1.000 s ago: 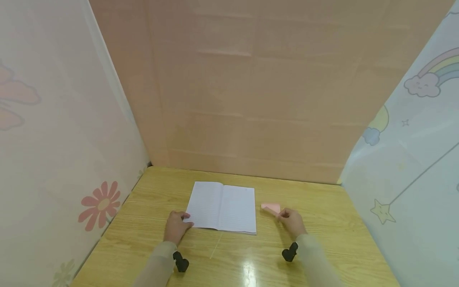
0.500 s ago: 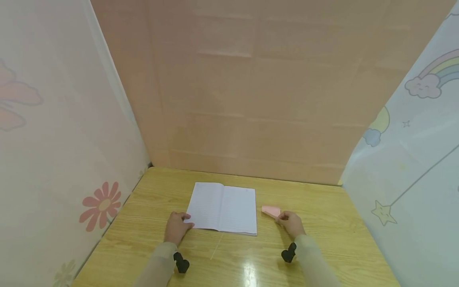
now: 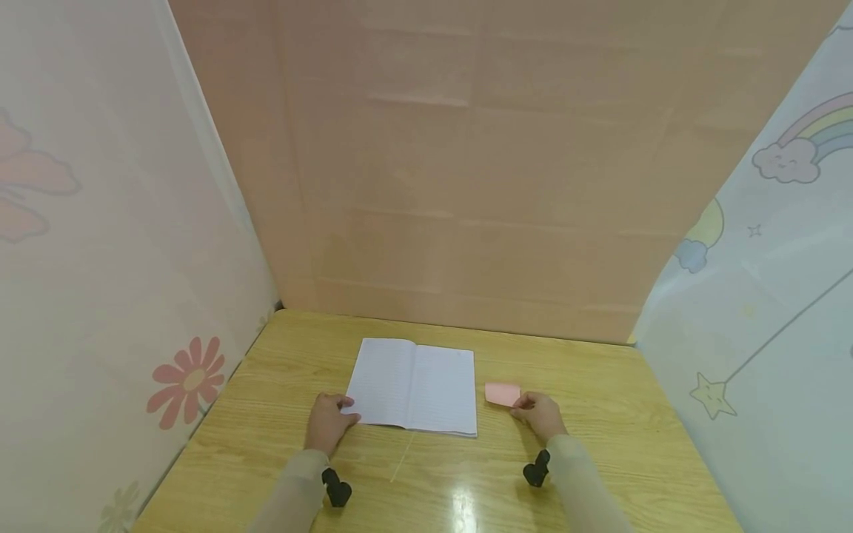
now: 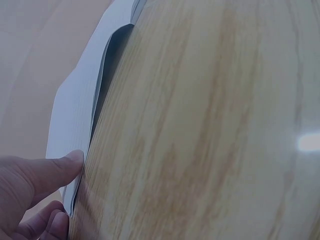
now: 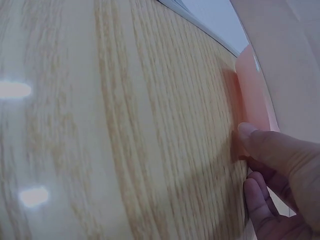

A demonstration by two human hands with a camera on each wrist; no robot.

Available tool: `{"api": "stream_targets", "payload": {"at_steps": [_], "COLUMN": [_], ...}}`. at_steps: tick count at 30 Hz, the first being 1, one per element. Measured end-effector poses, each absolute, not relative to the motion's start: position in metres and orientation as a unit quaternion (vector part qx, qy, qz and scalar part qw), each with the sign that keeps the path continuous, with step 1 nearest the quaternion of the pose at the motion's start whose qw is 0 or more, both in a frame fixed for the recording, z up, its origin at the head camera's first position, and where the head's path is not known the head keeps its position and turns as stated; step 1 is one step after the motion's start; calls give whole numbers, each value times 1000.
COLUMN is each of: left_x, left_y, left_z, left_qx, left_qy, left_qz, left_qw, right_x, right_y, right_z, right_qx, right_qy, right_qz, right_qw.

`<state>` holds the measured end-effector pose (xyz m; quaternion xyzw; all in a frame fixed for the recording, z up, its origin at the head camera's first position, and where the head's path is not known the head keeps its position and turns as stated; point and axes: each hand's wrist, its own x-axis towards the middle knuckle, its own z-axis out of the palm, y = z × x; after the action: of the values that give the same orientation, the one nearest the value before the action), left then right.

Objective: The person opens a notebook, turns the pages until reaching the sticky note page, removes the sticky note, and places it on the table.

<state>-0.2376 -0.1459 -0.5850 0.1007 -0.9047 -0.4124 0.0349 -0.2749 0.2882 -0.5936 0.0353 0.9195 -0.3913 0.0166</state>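
Observation:
An open notebook [image 3: 443, 389] with lined white pages lies on the table. My left hand [image 3: 328, 422] holds its near left corner; in the left wrist view the thumb [image 4: 70, 162] lies on the page [image 4: 75, 105] and other fingers are at the edge. To the right of the notebook, my right hand [image 3: 543, 414] pinches a small pink sheet of paper [image 3: 501, 394] by its right end. The right wrist view shows this pink sheet [image 5: 252, 92] curving up from the table, with the thumb on it; part of the other fingers is hidden.
A thin pale ribbon [image 3: 403, 457] extends from the notebook's spine toward me over the wooden table [image 3: 466, 474]. A brown sheet [image 3: 466, 185] hangs behind the table, and patterned walls stand at left and right.
The pink sheet, earlier curled with its near edge folded, now lies flatter and faces up. My right hand has shifted slightly toward me. The left hand and notebook stay nearly still.

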Motion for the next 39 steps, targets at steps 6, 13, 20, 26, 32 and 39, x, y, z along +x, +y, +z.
{"api": "stream_targets", "payload": {"at_steps": [6, 13, 20, 26, 32, 39], "left_x": [-239, -238, -237, -236, -234, -236], "left_y": [-146, -145, -144, -144, -145, -146], "left_z": [-588, -587, -582, -579, -578, -584], "left_qx": [104, 97, 104, 103, 99, 97], "left_qy": [-903, -907, -907, -907, -909, -908], "left_qz": [-415, -407, -407, -407, -405, -407], "left_qw": [35, 39, 33, 31, 29, 32], "right_x": [-273, -271, -275, -276, -274, -273], "right_y": [287, 285, 286, 286, 286, 288], "right_z": [-589, -585, -589, -590, -588, -590], "right_qx": [35, 43, 36, 42, 39, 34], "right_qy": [918, 918, 918, 919, 918, 917], "right_qz": [-394, -392, -392, -391, -393, -396], "right_qw": [25, 39, 32, 35, 36, 33]}}
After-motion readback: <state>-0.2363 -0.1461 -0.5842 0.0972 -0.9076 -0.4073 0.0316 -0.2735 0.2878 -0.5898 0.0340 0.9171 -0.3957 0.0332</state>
